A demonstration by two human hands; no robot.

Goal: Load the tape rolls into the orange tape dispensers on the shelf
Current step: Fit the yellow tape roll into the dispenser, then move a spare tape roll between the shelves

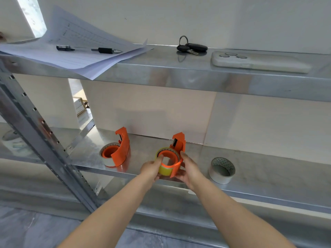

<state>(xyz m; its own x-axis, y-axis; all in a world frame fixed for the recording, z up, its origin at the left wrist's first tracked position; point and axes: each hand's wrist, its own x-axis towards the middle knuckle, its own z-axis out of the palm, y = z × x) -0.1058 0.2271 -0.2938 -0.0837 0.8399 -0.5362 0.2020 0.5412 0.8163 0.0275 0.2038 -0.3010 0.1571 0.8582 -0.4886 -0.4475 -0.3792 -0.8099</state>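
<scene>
On the middle metal shelf (259, 167) stand two orange tape dispensers. The left dispenser (121, 151) has a whitish tape roll (108, 161) around its orange hub and nobody touches it. The right dispenser (177, 149) holds a yellow tape roll (165, 170) on its hub. My left hand (152, 169) grips the yellow roll, with the thumb over the hub's rim. My right hand (188, 171) curls round the dispenser's side and bottom edge. A loose grey-white tape roll (222, 170) lies on the shelf to the right, apart from my hands.
The upper shelf (161, 68) carries papers (75, 49) with two pens (105, 50), a key bunch (191, 47) and a phone (259, 61) lying face down. A slotted metal upright (44, 140) runs diagonally at left, with a white container (13, 142) behind it.
</scene>
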